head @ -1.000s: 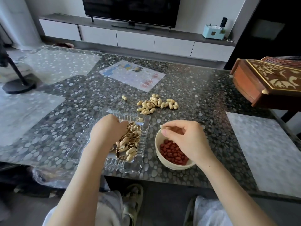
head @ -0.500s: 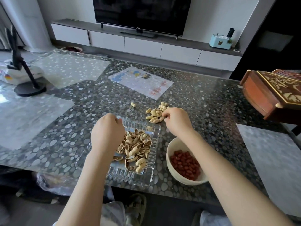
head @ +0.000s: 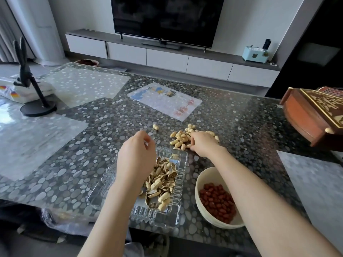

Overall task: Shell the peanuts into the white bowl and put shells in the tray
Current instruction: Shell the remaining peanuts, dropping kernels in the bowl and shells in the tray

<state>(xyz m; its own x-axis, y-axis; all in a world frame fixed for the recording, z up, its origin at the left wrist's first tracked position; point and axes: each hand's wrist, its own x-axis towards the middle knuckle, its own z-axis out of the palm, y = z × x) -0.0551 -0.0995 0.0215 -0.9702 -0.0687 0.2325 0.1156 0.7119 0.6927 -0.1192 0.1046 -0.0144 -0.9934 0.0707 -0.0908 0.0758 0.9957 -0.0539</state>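
Peanuts (head: 178, 141) lie heaped under the right hand (head: 203, 144).

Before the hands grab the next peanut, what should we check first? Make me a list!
1. Pile of unshelled peanuts has some left: ok, plenty.
2. Right hand is on the pile: ok. Whether it grips a peanut: cannot tell.
3. Left hand is free of shells: cannot tell, palm hidden.
4. Glass tray has room: ok, empty shells do not fill it.
5. White bowl sits close, beside the tray, holding red kernels: ok.
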